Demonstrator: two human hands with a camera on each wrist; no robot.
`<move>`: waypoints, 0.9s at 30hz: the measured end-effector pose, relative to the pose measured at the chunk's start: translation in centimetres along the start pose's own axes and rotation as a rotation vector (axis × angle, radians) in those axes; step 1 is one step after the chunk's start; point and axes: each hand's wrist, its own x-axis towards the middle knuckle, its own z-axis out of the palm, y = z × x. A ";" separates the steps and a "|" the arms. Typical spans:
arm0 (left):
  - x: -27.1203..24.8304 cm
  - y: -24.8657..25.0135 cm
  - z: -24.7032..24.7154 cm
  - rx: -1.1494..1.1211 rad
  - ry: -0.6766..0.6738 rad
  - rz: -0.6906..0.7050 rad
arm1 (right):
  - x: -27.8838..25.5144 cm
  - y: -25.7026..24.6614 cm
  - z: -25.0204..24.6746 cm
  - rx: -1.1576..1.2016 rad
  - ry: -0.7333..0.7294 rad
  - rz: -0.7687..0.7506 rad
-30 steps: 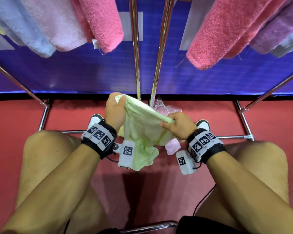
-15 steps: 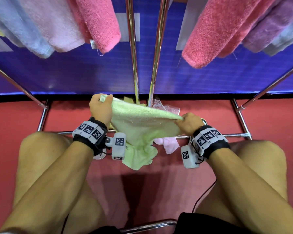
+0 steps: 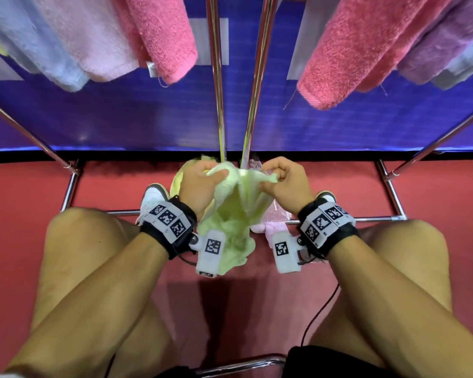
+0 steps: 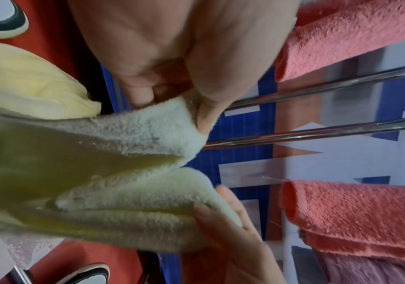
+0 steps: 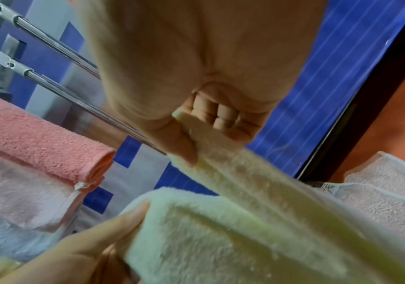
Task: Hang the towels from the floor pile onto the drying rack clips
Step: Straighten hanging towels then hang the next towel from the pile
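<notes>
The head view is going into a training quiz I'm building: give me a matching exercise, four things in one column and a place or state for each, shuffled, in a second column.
Things:
1. green towel
2. yellow towel
3. light pink towel
4. bright pink towel

Places or states:
A. hanging on the rack, upper left of centre
B. pinched at its top edge by the left hand and the right hand
C. on the floor beyond the left hand, mostly hidden
D. on the floor under the right wrist

Pairs: 1-B, 2-C, 3-D, 4-A
</notes>
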 end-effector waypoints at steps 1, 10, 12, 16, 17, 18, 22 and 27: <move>-0.4 0.5 0.4 -0.015 -0.022 0.009 | 0.1 -0.2 0.4 0.011 0.012 -0.023; -0.2 0.3 1.6 -0.090 -0.038 0.015 | 0.3 -1.3 2.2 0.101 0.019 0.006; -0.4 0.4 1.6 -0.077 -0.050 0.019 | 0.1 -1.6 2.3 0.117 -0.022 0.033; -0.8 0.3 2.1 0.039 -0.071 0.106 | -0.4 -1.9 2.3 0.147 -0.080 0.028; -0.8 0.2 2.3 0.060 -0.082 0.115 | -0.4 -1.9 2.2 0.152 -0.080 0.029; -0.8 0.2 2.4 0.073 -0.105 0.117 | -0.4 -1.9 2.1 0.163 -0.081 0.035; -0.6 0.3 2.7 0.102 -0.184 0.087 | -0.3 -1.7 1.4 0.244 -0.100 0.082; -0.9 0.6 3.0 0.060 -0.193 0.082 | -0.2 -1.1 1.7 0.154 -0.093 0.032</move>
